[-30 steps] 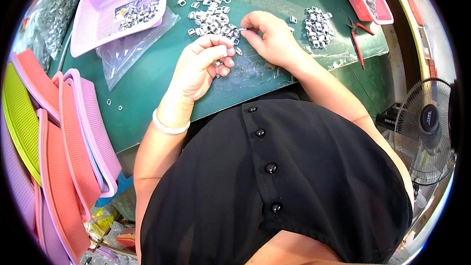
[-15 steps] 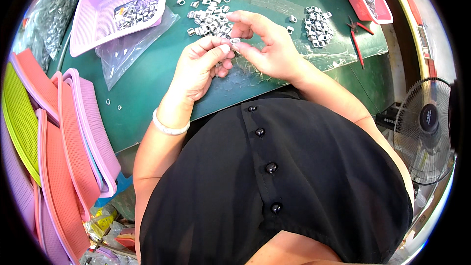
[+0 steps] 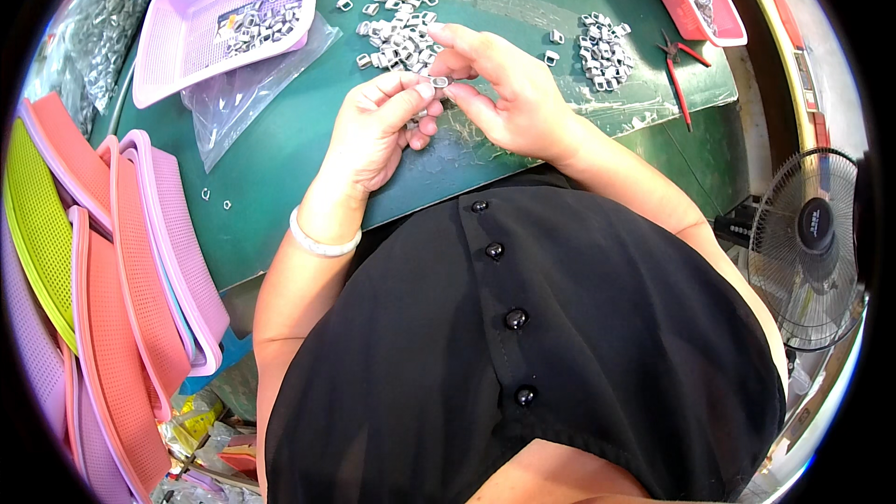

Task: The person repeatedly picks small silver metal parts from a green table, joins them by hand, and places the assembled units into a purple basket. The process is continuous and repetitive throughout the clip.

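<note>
Just in front of the near edge of a pile of small silver metal loops (image 3: 399, 37), my two hands meet. My left hand (image 3: 383, 126) pinches one metal loop (image 3: 439, 82) between thumb and forefinger, its other fingers curled below. My right hand (image 3: 518, 93) comes in from the right, with thumb and fingertips at the loop's right side; its forefinger is raised above. The curled fingers partly hide one another. To the right lies a second group of metal loops (image 3: 607, 51), with two single loops (image 3: 553, 58) beside it.
A lilac basket (image 3: 177, 28) with more loops stands on a clear plastic bag (image 3: 229, 112) at the left. Red-handled pliers (image 3: 681, 75) lie near a pink tray (image 3: 733, 28) of loops. Stacked baskets (image 3: 126, 289) crowd the left side; a fan (image 3: 807, 243) stands right.
The loop has shifted slightly left, deeper into my left hand's pinch. My right thumb and fingers have opened a little and moved slightly; the piles have not visibly changed.
</note>
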### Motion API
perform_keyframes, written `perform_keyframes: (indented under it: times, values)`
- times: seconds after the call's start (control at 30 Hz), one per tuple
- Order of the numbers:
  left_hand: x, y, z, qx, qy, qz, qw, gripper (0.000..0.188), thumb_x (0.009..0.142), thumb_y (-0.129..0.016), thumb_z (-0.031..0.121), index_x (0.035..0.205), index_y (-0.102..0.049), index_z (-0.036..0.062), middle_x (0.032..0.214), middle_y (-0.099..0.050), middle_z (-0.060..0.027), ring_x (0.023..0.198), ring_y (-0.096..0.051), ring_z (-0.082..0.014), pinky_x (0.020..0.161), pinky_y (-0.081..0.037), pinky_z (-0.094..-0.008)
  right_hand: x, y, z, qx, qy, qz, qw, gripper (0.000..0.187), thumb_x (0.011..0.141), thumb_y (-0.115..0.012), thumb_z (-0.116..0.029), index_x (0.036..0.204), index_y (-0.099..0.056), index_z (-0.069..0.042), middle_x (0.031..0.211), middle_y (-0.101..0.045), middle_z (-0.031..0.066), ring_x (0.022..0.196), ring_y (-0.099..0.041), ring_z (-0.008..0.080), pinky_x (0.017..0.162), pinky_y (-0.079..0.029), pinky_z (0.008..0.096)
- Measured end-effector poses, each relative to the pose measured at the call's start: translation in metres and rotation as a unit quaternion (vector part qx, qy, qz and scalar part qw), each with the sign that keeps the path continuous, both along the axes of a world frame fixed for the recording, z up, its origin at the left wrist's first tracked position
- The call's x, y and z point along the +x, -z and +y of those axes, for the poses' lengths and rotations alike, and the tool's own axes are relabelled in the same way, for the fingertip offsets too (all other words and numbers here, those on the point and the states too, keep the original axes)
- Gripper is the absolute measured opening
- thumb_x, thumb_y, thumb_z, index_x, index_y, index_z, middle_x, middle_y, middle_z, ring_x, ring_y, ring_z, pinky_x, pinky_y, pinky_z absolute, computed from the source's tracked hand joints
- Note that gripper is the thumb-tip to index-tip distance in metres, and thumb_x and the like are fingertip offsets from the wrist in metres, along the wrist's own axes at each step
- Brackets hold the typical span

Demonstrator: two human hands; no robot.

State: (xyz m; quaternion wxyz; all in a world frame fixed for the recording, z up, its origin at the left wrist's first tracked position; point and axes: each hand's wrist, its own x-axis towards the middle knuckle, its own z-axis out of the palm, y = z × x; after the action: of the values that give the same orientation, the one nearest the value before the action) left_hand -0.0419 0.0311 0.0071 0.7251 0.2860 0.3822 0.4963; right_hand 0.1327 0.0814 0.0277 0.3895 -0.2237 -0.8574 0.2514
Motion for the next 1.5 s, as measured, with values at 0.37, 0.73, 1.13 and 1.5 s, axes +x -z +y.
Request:
perform_keyframes:
  times: [0.37, 0.73, 1.13, 1.5]
  values:
    - [0.000, 0.002, 0.000, 0.014, 0.000, -0.005, 1.000, 0.009, 0.084, -0.060, 0.011, 0.089, -0.061, 0.0038, 0.074, -0.060, -0.0021, 0.061, -0.055, -0.0089, 0.051, -0.041, -0.0193, 0.002, 0.008, -0.001, -0.052, -0.003, 0.049, 0.997, 0.057, 0.072, -0.060, 0.004, 0.125, -0.046, -0.009, 0.090, -0.062, 0.0068, 0.085, -0.060, 0.0248, 0.075, -0.048, 0.0316]
    - [0.000, 0.003, -0.001, 0.011, 0.002, 0.012, 1.000, 0.008, 0.084, -0.061, 0.011, 0.089, -0.061, 0.0041, 0.074, -0.060, -0.0024, 0.061, -0.055, -0.0086, 0.051, -0.042, -0.0192, 0.007, 0.006, -0.001, 0.011, -0.012, 0.013, 1.000, 0.057, 0.071, -0.062, 0.006, 0.125, -0.045, -0.004, 0.090, -0.064, 0.0086, 0.085, -0.062, 0.0224, 0.078, -0.048, 0.0310]
    - [0.001, 0.001, -0.001, 0.007, 0.007, 0.018, 1.000, 0.008, 0.085, -0.060, 0.011, 0.089, -0.061, 0.0044, 0.072, -0.059, -0.0013, 0.059, -0.054, -0.0081, 0.051, -0.042, -0.0188, 0.006, 0.008, -0.001, -0.017, -0.020, 0.026, 0.999, 0.055, 0.075, -0.061, 0.008, 0.126, -0.043, -0.002, 0.090, -0.063, 0.0086, 0.081, -0.062, 0.0165, 0.075, -0.048, 0.0277]
    - [0.002, 0.001, -0.001, -0.001, 0.001, 0.032, 0.999, 0.006, 0.084, -0.061, 0.011, 0.086, -0.062, 0.0057, 0.072, -0.060, -0.0010, 0.057, -0.053, -0.0071, 0.049, -0.040, -0.0180, 0.008, 0.014, 0.001, -0.253, -0.063, 0.108, 0.960, 0.056, 0.082, -0.056, 0.006, 0.133, -0.033, -0.003, 0.095, -0.062, 0.0085, 0.092, -0.058, 0.0138, 0.083, -0.045, 0.0272]
